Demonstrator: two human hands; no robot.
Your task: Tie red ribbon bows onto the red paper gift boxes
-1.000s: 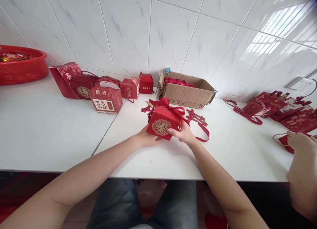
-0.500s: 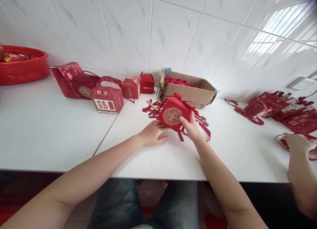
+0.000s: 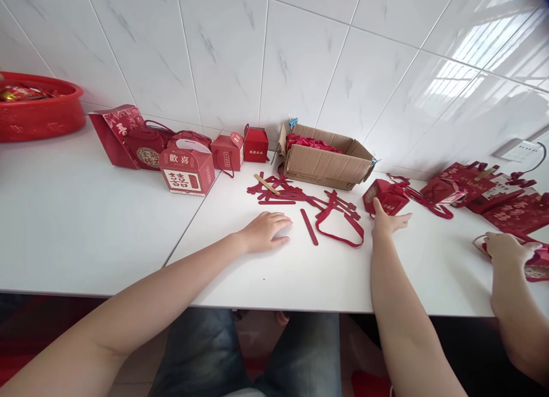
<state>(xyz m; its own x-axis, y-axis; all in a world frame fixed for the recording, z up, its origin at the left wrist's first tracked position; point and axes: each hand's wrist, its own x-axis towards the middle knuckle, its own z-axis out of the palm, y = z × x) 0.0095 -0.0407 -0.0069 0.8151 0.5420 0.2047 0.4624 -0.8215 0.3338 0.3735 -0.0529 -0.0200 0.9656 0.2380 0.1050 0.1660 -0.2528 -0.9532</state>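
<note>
My left hand (image 3: 265,232) rests on the white table with its fingers stretched out and nothing in it. Farther right, my right hand (image 3: 389,218) is open, thumb and fingers spread, at the near side of a small red gift box (image 3: 388,198) with a ribbon on top. The thumb overlaps the box's front; whether it touches, I cannot tell. Between my hands lie a loop of red ribbon (image 3: 343,237), a single red strip (image 3: 309,226) and a heap of flat red strips (image 3: 295,192), with a gold strip (image 3: 266,184) among them.
A cardboard box (image 3: 323,171) of red ribbon stands by the tiled wall. Several red gift boxes (image 3: 187,171) line the back left, beside a red basin (image 3: 40,119). At the right, a co-worker's hand (image 3: 508,248) is on red packaging, near more red boxes (image 3: 472,185).
My right hand has carried the red gift box from above the strips to the right; it now stands on the table and the fingers have spread. My left hand stays put.
</note>
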